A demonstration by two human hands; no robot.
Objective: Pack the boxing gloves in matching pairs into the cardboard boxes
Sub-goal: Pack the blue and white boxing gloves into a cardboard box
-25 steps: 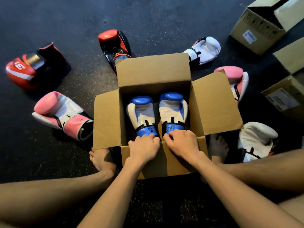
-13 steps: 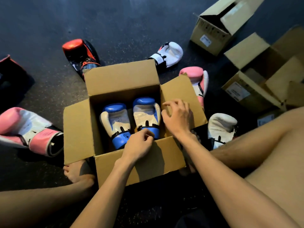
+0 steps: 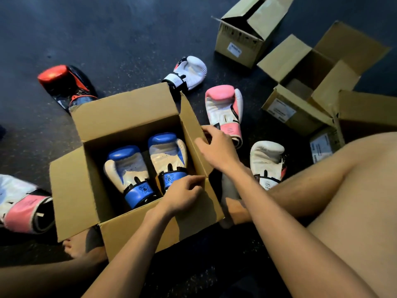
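Since half a second ago our right hand [image 3: 217,151] has gone from the inner face of the box's right flap [image 3: 193,130] to its outer edge, and that flap stands steeper. Thumb inside and fingers behind, the hand grasps it. Our left hand [image 3: 182,194] is curled over the top edge of the near flap [image 3: 133,233], gripping it at its right corner.

Both blue-and-white boxing gloves [image 3: 129,171] lie side by side, cuffs toward us, inside the open brown cardboard box [image 3: 124,110] at frame centre.

A pink-and-white glove [image 3: 223,108] lies just right of the raised flap, and a white glove [image 3: 266,162] lies below it, its cuff partly cut off by our right forearm. At upper centre a second white glove [image 3: 189,72] and at upper left a red-and-black glove [image 3: 64,84] have their cuffs hidden behind the far flap. Another pink-and-white glove [image 3: 23,205] sits at the left edge.

Three more open cardboard boxes [image 3: 242,37] fill the upper right. Our bare feet [image 3: 81,244] touch the box's near corners.
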